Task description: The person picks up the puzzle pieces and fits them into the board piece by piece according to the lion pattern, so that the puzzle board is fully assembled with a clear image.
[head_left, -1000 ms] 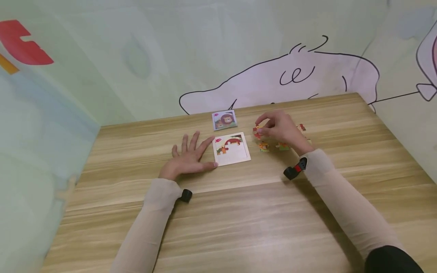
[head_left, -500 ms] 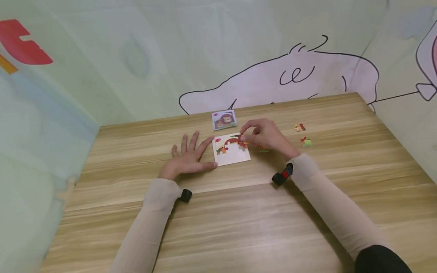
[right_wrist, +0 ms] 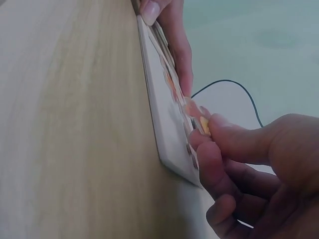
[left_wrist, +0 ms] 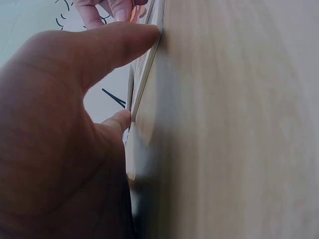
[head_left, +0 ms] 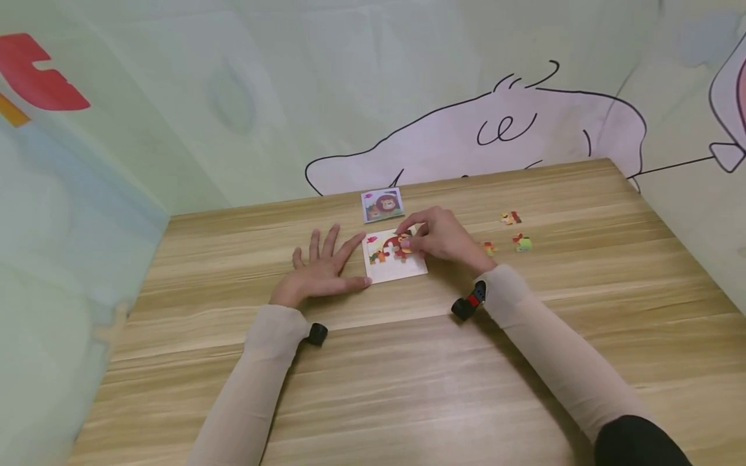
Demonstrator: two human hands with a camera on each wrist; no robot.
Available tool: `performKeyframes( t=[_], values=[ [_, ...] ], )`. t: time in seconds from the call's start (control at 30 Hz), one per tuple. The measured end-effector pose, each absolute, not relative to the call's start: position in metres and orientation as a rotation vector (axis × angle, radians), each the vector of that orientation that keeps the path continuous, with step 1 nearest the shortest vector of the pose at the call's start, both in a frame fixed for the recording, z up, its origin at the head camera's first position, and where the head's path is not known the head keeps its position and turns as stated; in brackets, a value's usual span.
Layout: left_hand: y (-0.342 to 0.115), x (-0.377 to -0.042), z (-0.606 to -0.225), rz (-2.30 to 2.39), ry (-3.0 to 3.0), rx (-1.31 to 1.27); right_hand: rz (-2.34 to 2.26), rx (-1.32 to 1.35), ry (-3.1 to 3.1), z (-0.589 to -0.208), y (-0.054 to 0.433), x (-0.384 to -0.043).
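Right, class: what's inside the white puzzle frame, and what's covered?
Orange and red pieces lie along the left and far sides of the puzzle frame; bare white base shows on the near side. The right hand and its pinched piece hide the far right part.

My left hand point(head_left: 317, 275) touches the left edge of the puzzle board point(head_left: 403, 268) on the counter point(head_left: 373, 382) while my right hand point(head_left: 444, 239) pinches a puzzle piece point(head_left: 400, 253) over it, loose pieces point(head_left: 522, 243) lying to its right.

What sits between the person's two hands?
In the head view, a puzzle board lies between the left hand and the right hand, which pinches a puzzle piece.
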State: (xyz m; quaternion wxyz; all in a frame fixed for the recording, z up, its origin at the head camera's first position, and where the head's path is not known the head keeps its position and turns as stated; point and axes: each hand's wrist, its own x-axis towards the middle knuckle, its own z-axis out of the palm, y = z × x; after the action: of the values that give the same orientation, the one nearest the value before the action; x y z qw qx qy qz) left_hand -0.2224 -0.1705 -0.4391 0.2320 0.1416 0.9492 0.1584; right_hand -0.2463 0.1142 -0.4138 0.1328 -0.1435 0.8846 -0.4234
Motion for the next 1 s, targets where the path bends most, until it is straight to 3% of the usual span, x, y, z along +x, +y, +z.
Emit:
performKeyframes(
  t=[1.0],
  values=[
    [-0.170,-0.220,-0.436,0.458,2.604,0.383,-0.890,-0.400,2.727,-0.408,0.083,-0.250]
  ],
)
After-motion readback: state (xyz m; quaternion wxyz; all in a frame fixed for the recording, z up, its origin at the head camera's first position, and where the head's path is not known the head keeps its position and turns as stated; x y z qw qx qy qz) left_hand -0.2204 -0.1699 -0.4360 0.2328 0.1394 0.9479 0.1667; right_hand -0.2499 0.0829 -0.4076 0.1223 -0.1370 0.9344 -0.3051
